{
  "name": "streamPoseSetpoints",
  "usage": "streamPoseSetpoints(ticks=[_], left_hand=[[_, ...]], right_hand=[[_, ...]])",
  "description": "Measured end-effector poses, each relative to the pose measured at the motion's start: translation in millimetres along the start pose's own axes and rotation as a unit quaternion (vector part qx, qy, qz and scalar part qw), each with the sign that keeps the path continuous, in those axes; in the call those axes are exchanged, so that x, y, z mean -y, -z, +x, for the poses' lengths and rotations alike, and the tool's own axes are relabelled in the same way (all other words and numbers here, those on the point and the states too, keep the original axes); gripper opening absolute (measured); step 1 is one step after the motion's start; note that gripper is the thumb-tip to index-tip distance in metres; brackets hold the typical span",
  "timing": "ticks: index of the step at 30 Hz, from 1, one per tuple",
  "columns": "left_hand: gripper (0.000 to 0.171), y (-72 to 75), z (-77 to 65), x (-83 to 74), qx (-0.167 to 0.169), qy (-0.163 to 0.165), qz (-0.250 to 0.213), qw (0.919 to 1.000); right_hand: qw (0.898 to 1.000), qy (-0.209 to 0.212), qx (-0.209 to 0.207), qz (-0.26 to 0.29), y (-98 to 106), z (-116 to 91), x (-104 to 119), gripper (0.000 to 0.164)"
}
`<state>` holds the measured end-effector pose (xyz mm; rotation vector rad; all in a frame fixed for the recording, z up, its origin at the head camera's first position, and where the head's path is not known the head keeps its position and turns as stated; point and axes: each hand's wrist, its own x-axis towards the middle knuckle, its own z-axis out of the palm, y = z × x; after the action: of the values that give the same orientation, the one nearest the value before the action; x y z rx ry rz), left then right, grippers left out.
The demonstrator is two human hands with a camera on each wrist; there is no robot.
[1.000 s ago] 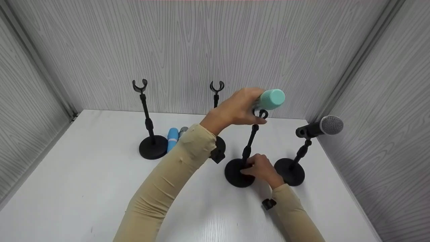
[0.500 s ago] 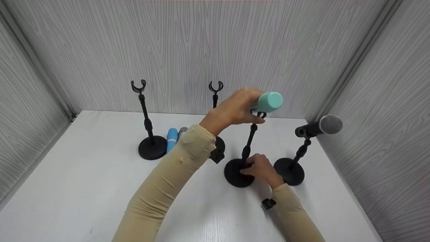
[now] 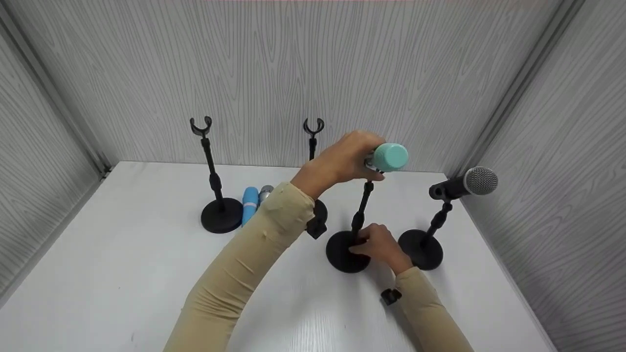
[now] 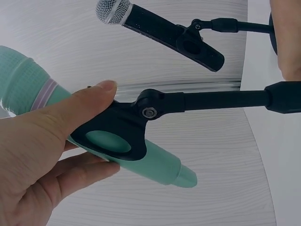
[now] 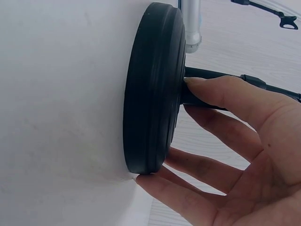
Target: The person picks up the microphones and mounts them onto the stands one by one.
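My left hand (image 3: 345,159) grips a turquoise microphone (image 3: 390,157) near its head, above a black microphone stand (image 3: 361,211). In the left wrist view the microphone (image 4: 157,162) lies slantwise in the stand's clip (image 4: 136,136), its tail poking out past the clip. The thumb is along the clip's edge and the fingers curl under the handle. Low on the same stand, my right hand (image 3: 384,247) pinches the pole between thumb and forefinger, just above the round base (image 5: 153,89). Its other fingers are at the base's rim in the right wrist view.
To the right, a black microphone (image 3: 464,185) rests in another stand (image 3: 423,248). Two more stands, one at the left (image 3: 222,214) and one behind my left arm (image 3: 313,128), have bare clips. Between them lie a blue microphone (image 3: 250,201) and a silver-headed one (image 3: 265,191), partly hidden by the sleeve.
My left hand has lowered the turquoise microphone slightly and brought it a little left, down into the stand's clip. The right hand keeps its hold at the base.
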<state>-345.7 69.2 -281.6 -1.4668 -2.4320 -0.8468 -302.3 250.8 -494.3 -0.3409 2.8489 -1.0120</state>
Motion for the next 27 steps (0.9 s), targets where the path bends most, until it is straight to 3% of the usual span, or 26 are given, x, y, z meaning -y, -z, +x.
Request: streamPoseSetpoints(ticks=[11,27], left_hand=[[0.027,-4.0,-3.9,-2.2,0.005,0.035,0.000,0.9994],[0.030,-5.7,-5.7,0.2,-0.013,0.029,-0.004,0.9995]], right_hand=[[1.000,-0.017,0.003,-0.009,1.1,0.3,-0.6,0.009],[1.000,-0.022,0.002,-0.005,2.0,0.6,1.0,0.008]])
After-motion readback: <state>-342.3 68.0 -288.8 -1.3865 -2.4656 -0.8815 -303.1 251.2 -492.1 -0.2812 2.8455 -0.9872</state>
